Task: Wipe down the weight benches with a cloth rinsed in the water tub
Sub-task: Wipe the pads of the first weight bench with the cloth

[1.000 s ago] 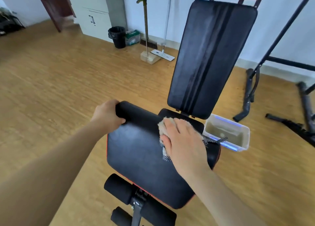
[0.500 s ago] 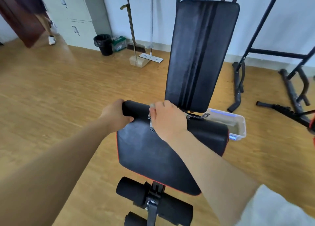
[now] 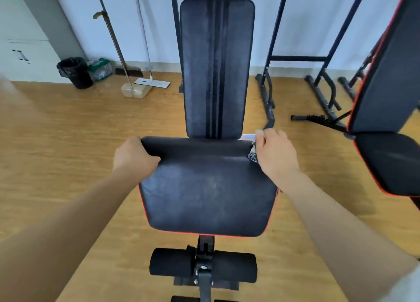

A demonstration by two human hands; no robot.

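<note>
Black bench seat (image 3: 208,188), backrest (image 3: 216,69) upright; checkered cloth (image 3: 252,155) at its right rear corner.

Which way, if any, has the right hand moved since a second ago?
Yes. The right hand, holding the cloth, slid rightward along the seat pad, from mid-pad to its far right corner.

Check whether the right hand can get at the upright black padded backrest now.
Probably yes: the right hand holds the checked cloth at the far right corner of the black seat pad, beside the backrest, nothing between them.

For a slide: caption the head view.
Left hand grips the bench seat at its far-left corner while the right hand holds a cloth against the far-right corner.
</note>
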